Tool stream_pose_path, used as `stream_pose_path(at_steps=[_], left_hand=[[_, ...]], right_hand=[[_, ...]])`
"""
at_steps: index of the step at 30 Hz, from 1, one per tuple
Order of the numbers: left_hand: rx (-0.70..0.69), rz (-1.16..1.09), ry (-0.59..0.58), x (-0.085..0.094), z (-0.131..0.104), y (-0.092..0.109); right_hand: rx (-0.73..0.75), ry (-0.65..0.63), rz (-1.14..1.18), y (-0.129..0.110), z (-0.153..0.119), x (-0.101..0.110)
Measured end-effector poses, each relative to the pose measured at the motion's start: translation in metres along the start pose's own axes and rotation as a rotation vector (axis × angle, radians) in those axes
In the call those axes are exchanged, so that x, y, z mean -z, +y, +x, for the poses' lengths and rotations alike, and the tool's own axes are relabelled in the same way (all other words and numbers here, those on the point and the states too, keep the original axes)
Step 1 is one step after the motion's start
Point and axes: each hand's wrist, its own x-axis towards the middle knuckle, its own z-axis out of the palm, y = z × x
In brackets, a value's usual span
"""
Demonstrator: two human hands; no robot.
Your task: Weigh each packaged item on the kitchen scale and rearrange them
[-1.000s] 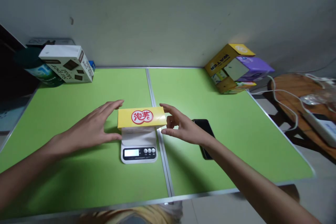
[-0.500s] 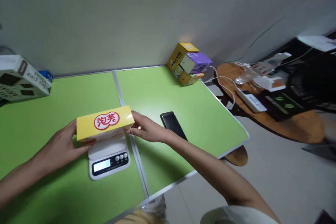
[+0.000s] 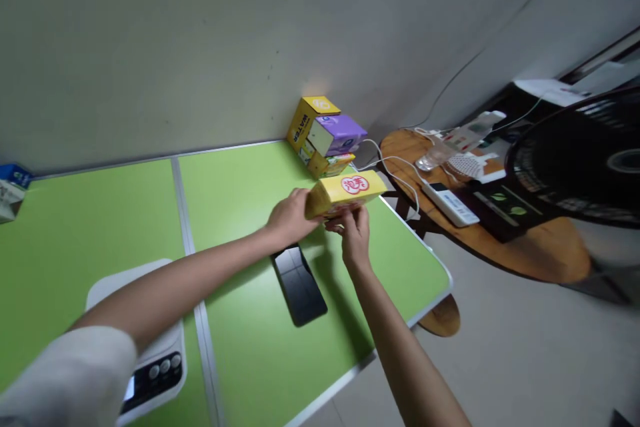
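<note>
My left hand (image 3: 290, 217) and right hand (image 3: 356, 237), both clamped on the yellow box (image 3: 350, 190), now hold it away from the scale (image 3: 163, 373), near the stacked boxes (image 3: 335, 137), no longer over its platform.

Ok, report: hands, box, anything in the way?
Left hand and right hand gripping yellow box. Box held above green table. Stacked cartons just beyond; phone lying nearer.

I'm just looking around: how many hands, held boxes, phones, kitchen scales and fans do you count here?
Hands: 2 (left hand, right hand)
Held boxes: 1 (yellow box)
Phones: 1 (dark phone)
Kitchen scales: 1 (white scale, partly hidden)
Fans: 1 (black fan)
Total: 6
</note>
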Motion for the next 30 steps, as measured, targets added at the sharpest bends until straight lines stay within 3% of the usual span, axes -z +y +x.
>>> stream_pose_path(at_steps=[5,12,18,24,30], left_hand=[[0.116,-0.046,-0.034,-0.069,0.063,0.013],[0.141,-0.077,0.006,-0.118,0.103,-0.002],[0.216,-0.09,0.064,-0.134,0.118,-0.022],[0.27,-0.109,0.139,-0.139,0.133,-0.024],[0.25,-0.12,0.183,-0.139,0.131,-0.024]], right_hand=[[-0.025,0.163,-0.06,0.038,0.064,0.031],[0.008,0.299,-0.109,0.072,0.131,0.033],[0.043,0.305,-0.117,0.085,0.157,0.026],[0.085,0.278,-0.063,0.093,0.167,0.027],[0.101,0.184,-0.003,0.096,0.17,0.033]])
